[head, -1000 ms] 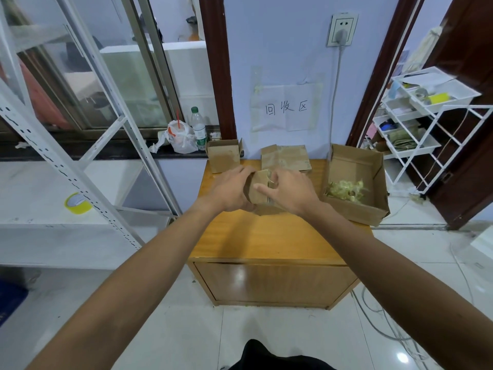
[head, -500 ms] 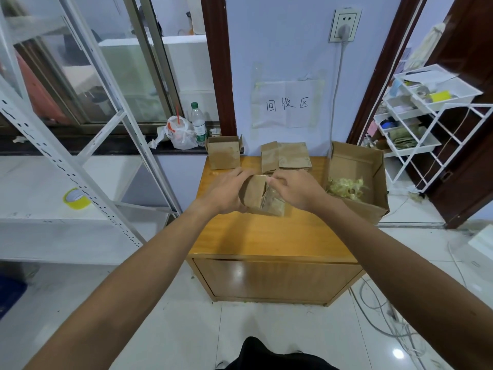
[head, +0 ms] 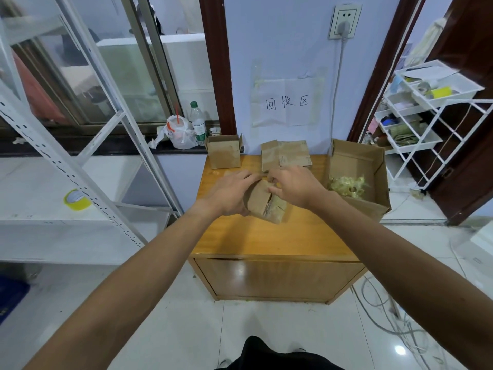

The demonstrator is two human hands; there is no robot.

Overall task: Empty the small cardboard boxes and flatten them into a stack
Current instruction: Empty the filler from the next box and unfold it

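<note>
A small brown cardboard box (head: 262, 202) is held just above the wooden cabinet top (head: 266, 236), tilted on its side. My left hand (head: 229, 192) grips its left side. My right hand (head: 294, 186) reaches over the top with fingers curled into the box's upper edge. Another small box (head: 223, 153) stands upright with open flaps at the back left of the cabinet. A stack of flattened boxes (head: 286, 154) lies at the back middle. What is inside the held box is hidden.
A larger open cardboard box (head: 373, 166) with yellowish packing filler (head: 346, 186) sits on the cabinet's right side. A white metal shelf frame (head: 80, 156) stands to the left, a white wire rack (head: 426, 116) to the right. Cables (head: 394, 324) lie on the floor.
Both hands have turned the small box and shifted it slightly away from me. My right hand moved from the box's side up over its top edge.
</note>
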